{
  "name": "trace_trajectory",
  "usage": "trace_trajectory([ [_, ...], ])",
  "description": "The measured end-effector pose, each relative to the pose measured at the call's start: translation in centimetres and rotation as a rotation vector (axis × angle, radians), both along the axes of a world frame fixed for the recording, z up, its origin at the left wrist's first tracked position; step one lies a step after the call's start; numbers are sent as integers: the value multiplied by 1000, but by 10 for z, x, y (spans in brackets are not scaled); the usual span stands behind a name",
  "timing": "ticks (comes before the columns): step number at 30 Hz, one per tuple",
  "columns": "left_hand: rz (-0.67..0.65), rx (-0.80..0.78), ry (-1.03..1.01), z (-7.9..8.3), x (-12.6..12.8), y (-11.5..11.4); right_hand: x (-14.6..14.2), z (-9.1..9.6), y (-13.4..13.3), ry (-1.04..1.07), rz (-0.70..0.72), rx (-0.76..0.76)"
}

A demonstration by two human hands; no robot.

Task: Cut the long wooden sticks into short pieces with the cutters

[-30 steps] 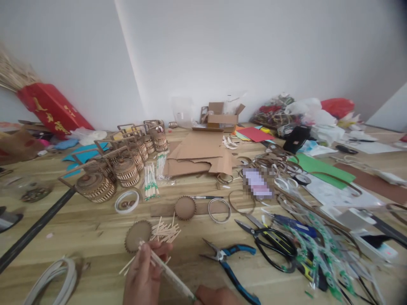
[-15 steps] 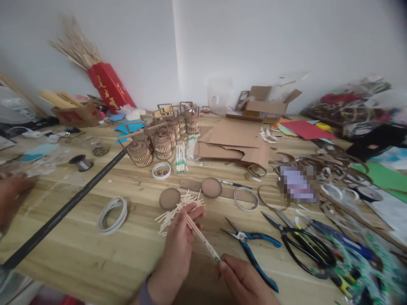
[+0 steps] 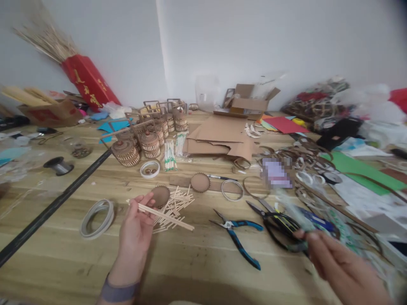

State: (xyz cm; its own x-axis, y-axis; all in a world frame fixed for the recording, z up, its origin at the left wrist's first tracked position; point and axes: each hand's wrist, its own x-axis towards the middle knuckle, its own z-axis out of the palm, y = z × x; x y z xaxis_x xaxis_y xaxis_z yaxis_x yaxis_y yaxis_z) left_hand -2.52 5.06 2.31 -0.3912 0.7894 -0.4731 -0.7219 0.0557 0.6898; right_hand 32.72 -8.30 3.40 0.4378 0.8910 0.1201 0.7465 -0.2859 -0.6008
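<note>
My left hand holds a pair of thin wooden chopsticks that point right, just above the wooden table. Behind them lies a pile of short cut wooden sticks beside a toothed brown cardboard disc. My right hand, blurred at the lower right, grips a clear plastic wrapper with green print, lifted over the black scissors. Blue-handled pliers lie between my two hands.
Small stick-and-cardboard baskets stand at the back left, with packs of wrapped chopsticks, tape rings, a second toothed disc and cardboard sheets. A black bar crosses the left. Cardboard rings, coloured paper and bags crowd the right.
My hands have pulled apart. The right hand moved right with the wrapper stripped off, and the left hand keeps the bare chopsticks. The view swung slightly right.
</note>
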Motion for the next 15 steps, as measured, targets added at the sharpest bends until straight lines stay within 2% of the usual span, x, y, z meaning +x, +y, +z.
trace_trajectory([
  [2,-49,-26,0,-2,9,-3,20,4,-2,-201,-223,-96],
  [3,-75,-38,3,-4,13,-5,26,5,-2,-290,-290,-150],
  [6,-170,-46,10,-10,29,-11,22,3,3,-560,-459,-31],
  [7,-209,-39,10,-12,35,-14,12,1,7,-557,-419,41],
  [8,-250,-30,9,-15,42,-16,-2,-1,10,-470,-263,109],
  [9,-282,-22,8,-17,48,-19,-20,-4,14,-296,-38,148],
  [11,-353,-17,2,-21,60,-23,-60,-8,23,-130,272,81],
  [12,-381,-16,0,-23,65,-25,-80,-10,27,44,496,-30],
  [13,-402,-15,0,-24,70,-26,-98,-13,30,178,615,-119],
  [15,-419,-11,9,-27,75,-27,-122,-18,35,271,681,-185],
])
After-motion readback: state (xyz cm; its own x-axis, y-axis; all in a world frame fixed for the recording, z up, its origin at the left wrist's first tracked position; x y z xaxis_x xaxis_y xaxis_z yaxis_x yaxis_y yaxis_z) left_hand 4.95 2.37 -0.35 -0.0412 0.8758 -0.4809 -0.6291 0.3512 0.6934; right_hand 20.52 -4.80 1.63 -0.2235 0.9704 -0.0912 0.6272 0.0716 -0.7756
